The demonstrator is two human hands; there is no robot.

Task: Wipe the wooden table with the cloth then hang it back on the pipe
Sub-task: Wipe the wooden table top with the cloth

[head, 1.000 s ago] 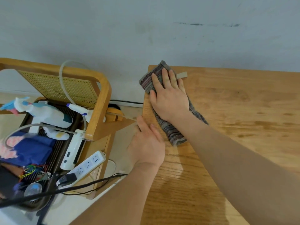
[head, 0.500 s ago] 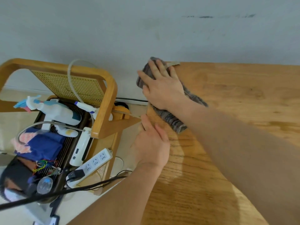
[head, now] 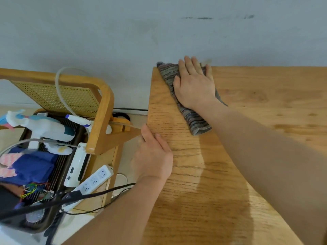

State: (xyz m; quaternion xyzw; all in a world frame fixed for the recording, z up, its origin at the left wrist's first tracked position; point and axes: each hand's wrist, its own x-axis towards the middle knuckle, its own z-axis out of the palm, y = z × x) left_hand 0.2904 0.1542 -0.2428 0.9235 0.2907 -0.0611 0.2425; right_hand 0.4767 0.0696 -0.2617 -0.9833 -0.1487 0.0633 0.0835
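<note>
Your right hand [head: 193,84] presses flat, fingers straight, on the striped grey cloth [head: 187,103] at the wooden table's [head: 247,121] far left corner by the wall. Your left hand [head: 154,156] rests open on the table's left edge, holding nothing.

Cloth: the striped grey towelling cloth [head: 198,121] lies on the light wooden table [head: 256,103], at its 11 o'clock corner, beside the wall.
Right hand [head: 194,85]: flat on the cloth.
Left hand [head: 154,158]: on the table's 9 o'clock edge, at 7 o'clock from the cloth.
Chair: the cane-backed wooden chair [head: 104,110] stands at 9 o'clock from the table, with a white plastic spray bottle [head: 47,128] lying on it.
</note>
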